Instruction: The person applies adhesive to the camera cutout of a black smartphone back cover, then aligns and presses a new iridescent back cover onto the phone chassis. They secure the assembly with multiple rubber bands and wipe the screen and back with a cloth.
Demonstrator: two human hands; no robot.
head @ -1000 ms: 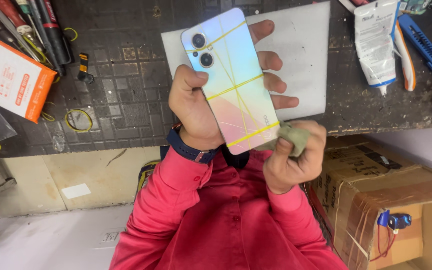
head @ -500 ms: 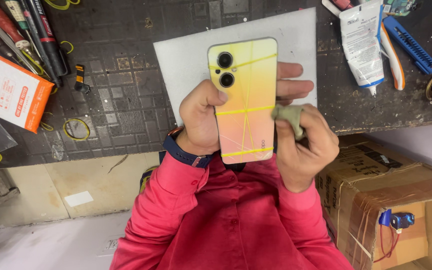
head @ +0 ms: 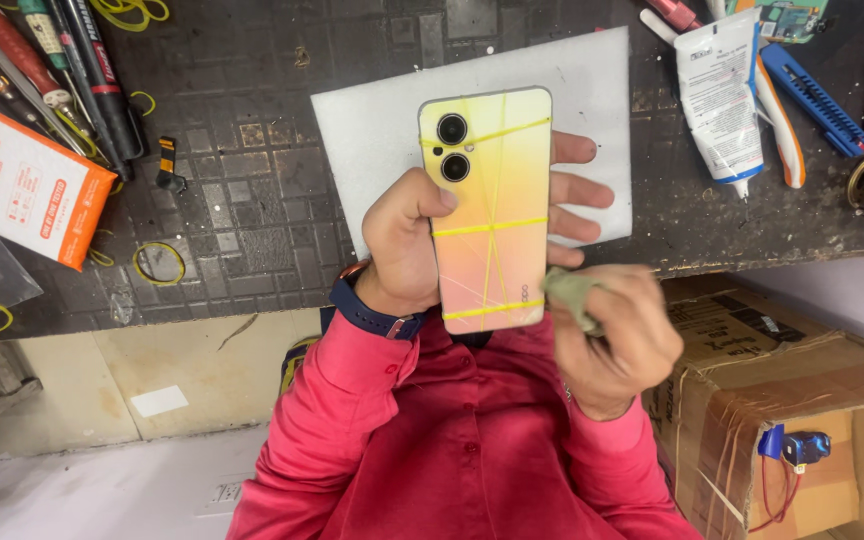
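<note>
My left hand grips a smartphone upright, its iridescent yellow-pink back with two camera lenses facing me. Several yellow rubber bands wrap the phone crosswise and lengthwise. My right hand pinches a small greenish cloth against the phone's lower right edge. A dark watch sits on my left wrist. Both red sleeves reach up from the bottom of the view.
A white mat lies on the dark tiled bench. An orange box, pens and screwdrivers and loose rubber bands lie left. A white tube and a blue tool lie right. A taped cardboard box stands at the lower right.
The phone has turned more upright and its sheen has shifted from pale blue to yellow. My right hand with the cloth has slid slightly along the phone's lower right edge.
</note>
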